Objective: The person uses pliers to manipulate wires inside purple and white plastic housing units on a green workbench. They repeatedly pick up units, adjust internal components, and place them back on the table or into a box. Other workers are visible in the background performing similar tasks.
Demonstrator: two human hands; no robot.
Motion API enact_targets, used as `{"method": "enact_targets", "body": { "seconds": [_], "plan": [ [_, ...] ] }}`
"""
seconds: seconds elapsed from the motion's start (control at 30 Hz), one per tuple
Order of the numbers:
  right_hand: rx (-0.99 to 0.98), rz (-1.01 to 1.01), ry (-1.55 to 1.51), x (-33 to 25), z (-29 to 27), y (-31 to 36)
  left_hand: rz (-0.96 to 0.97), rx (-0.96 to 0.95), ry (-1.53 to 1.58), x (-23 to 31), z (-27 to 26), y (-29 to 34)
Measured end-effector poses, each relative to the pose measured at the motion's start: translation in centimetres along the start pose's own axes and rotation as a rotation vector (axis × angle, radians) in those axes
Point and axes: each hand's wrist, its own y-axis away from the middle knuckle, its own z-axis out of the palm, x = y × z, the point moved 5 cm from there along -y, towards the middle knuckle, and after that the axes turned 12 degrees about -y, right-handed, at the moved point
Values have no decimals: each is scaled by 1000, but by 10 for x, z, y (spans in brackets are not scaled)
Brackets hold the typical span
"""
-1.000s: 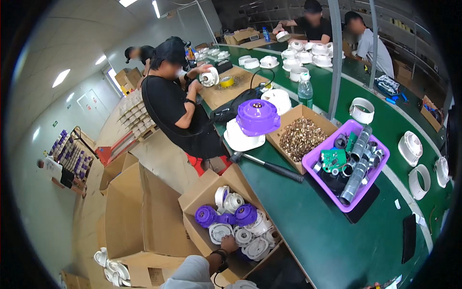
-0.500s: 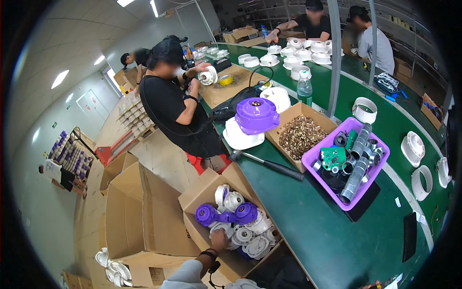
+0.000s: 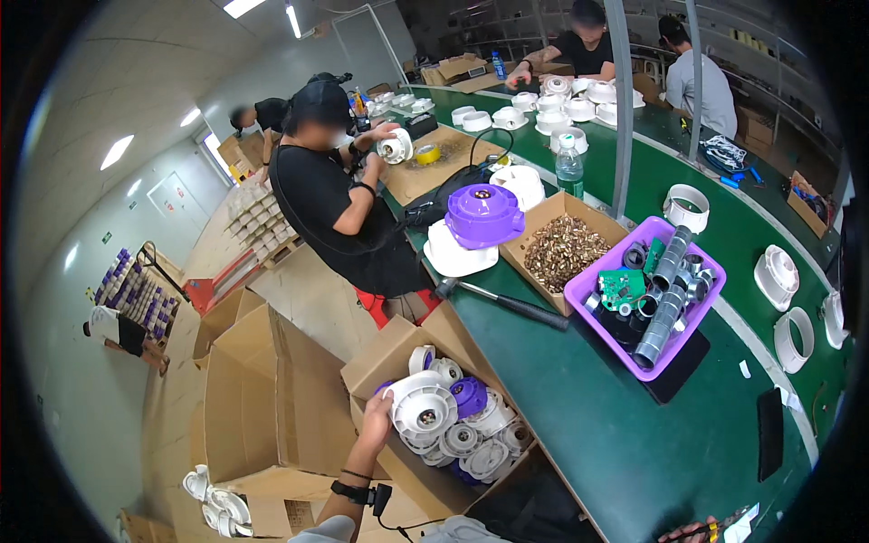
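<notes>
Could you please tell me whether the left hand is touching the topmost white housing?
Touching: the head view shows the left hand clasping the left edge of the topmost white housing, with no gap visible.

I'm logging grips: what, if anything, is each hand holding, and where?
The left hand holds a white round housing by its left outer edge. The right hand is partly cut off; its hold is unclear.

4 bright ceiling lamps [image 3: 117, 151] at upper left, dim shelves [image 3: 753, 77] behind, fisheye-bent edges, black corners

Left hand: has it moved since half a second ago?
Yes: against the open carton, the left hand has shifted toward the carton's left corner, gripping a white part.
</notes>
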Motion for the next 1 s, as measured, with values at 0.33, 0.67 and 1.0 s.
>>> {"method": "enact_targets", "body": {
  "seconds": [0.33, 0.67, 1.0],
  "plan": [
    [-30, 41, -44, 0, 0, 1, 216, -231, 138, 152, 107, 34],
    [-48, 45, -68, 1, 1, 2, 262, 317, 36, 68, 45, -4],
    [-64, -3, 76, 6, 1, 1, -322, 418, -477, -232, -5, -53]
  ]
}}
